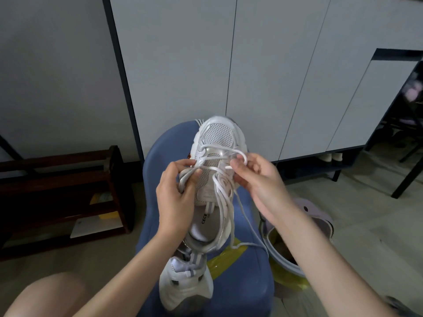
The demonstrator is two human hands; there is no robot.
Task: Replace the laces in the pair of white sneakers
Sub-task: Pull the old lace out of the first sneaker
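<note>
A white sneaker (217,138) with a mesh toe points away from me, held above a blue chair (247,282). My left hand (176,195) grips its left side by the eyelet edge. My right hand (256,179) pinches the white lace (225,197) at the right eyelets, a loop curling over the fingertips. The lace crosses the lower eyelets and its loose lengths hang down past the shoe's opening onto the seat. The second white sneaker (183,284) lies on the seat below, heel towards me.
A dark wooden shoe rack (61,191) stands on the left. White cabinet doors (263,65) rise behind the chair. A bin with a yellow liner (288,255) sits right of the chair. My bare knee (45,294) is at lower left.
</note>
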